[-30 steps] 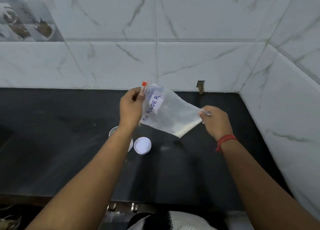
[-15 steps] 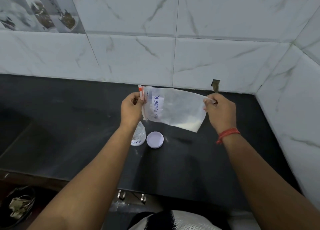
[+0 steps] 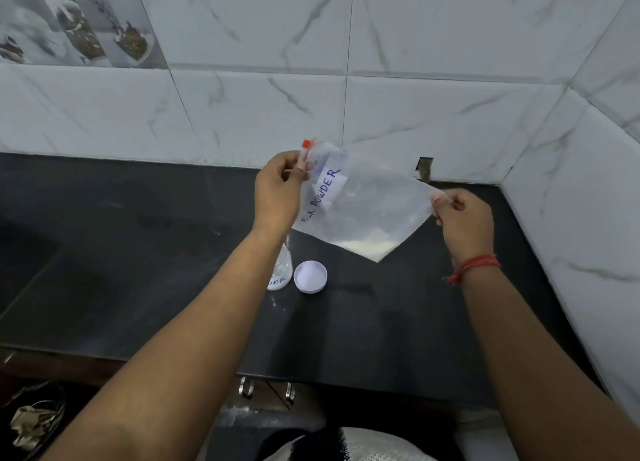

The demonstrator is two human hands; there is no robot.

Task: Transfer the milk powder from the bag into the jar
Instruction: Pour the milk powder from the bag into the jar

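Clear plastic, the zip bag [image 3: 360,204] marked "MILK POWDER" hangs stretched between two pinches above the black countertop [image 3: 138,252]. The left hand [image 3: 278,190] nips its top edge by the orange slider [image 3: 306,144], thumb against fingertips; the right hand [image 3: 464,218] pinches the opposite corner. A little pale milk powder [image 3: 367,245] sits in the low corner, below the right fingertips. Under the left wrist stands the clear jar [image 3: 280,270] (partly hidden), its white lid [image 3: 310,276] just beside it.
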